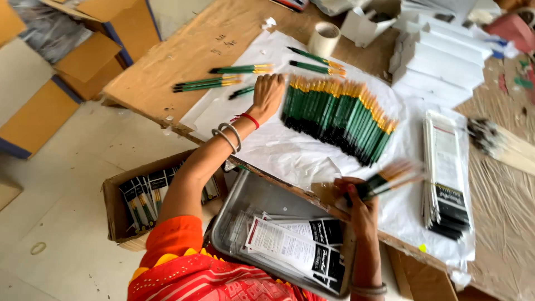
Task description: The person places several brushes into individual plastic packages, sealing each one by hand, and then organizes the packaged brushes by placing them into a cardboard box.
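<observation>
A long fanned row of green-handled paintbrushes [340,114] with gold ferrules lies on white paper [290,150] on a wooden table. My left hand [266,96] rests at the row's left end, fingers curled against the brushes, with bangles and a red thread on the wrist. My right hand [356,203] holds a small bunch of the same green brushes [390,179], blurred, above the table's near edge. A stack of flat printed sleeves [446,173] lies to the right of that hand.
A metal tray [245,206] with printed packets sits on my lap. A cardboard box [120,214] of packed brushes stands on the floor at left. Loose brush groups [223,82], a tape roll [324,38], white boxes [440,61] and wooden brushes [501,144] lie about the table.
</observation>
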